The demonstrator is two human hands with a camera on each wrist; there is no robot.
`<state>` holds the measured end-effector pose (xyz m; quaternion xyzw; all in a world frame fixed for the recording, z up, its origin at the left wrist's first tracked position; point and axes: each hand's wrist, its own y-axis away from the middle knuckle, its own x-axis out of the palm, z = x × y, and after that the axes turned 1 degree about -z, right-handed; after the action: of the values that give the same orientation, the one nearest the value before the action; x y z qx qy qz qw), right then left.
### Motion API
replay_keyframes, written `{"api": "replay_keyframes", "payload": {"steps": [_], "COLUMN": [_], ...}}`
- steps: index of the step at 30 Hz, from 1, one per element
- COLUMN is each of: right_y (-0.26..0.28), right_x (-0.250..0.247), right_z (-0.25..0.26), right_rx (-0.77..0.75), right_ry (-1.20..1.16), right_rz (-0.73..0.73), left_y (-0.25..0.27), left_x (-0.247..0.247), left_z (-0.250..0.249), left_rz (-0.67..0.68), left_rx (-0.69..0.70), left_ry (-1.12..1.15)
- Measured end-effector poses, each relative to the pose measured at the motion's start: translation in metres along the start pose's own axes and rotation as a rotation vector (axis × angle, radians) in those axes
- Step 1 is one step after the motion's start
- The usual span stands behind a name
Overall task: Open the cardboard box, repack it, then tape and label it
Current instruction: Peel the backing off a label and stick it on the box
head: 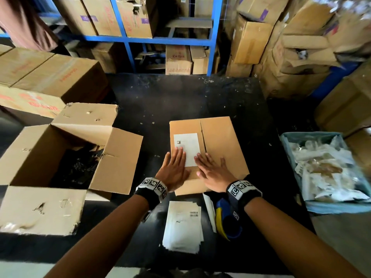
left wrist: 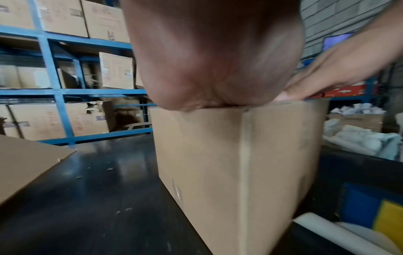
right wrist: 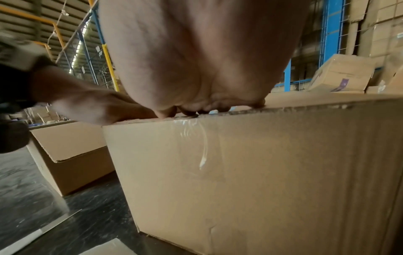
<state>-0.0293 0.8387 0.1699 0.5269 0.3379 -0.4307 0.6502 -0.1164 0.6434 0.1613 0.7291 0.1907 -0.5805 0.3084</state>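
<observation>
- Closed cardboard box (head: 218, 141) near the middle of the dark worktop (head: 180, 97), flaps shut, clear tape running down its near side.
- White label (head: 187, 147) stuck on the left half of the box top.
- Left hand (head: 174, 169) flat, fingers straight and together, pressing the label's lower left corner.
- Right hand (head: 212, 171) flat, fingers spread, fingertips on the label's lower right edge, palm on the cardboard.
- Stack of label sheets (head: 183, 225) on the worktop just in front of the box.
- Blue and yellow tape dispenser (head: 226, 219) beside the sheets, under the right wrist.
- Large open box (head: 60, 157) to the left.
- Blue bin of white packets (head: 325, 169) to the right.
</observation>
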Motion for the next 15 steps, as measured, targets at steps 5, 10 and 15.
{"api": "replay_keyframes", "payload": {"steps": [5, 10, 15], "right_y": [0.0, -0.006, -0.026], "right_x": [0.006, -0.006, -0.02], "right_z": [0.002, 0.003, 0.002], "right_rx": [-0.001, 0.0, 0.01], "right_ry": [0.039, 0.038, 0.067], "right_rz": [-0.075, 0.0, 0.014], "left_y": [0.039, 0.035, 0.026], "left_x": [0.003, -0.013, -0.023], "left_z": [-0.011, -0.002, 0.003], "left_rz": [0.026, 0.076, 0.136], "left_rx": [0.102, 0.096, 0.098], "left_ry": [-0.06, -0.061, -0.085]}}
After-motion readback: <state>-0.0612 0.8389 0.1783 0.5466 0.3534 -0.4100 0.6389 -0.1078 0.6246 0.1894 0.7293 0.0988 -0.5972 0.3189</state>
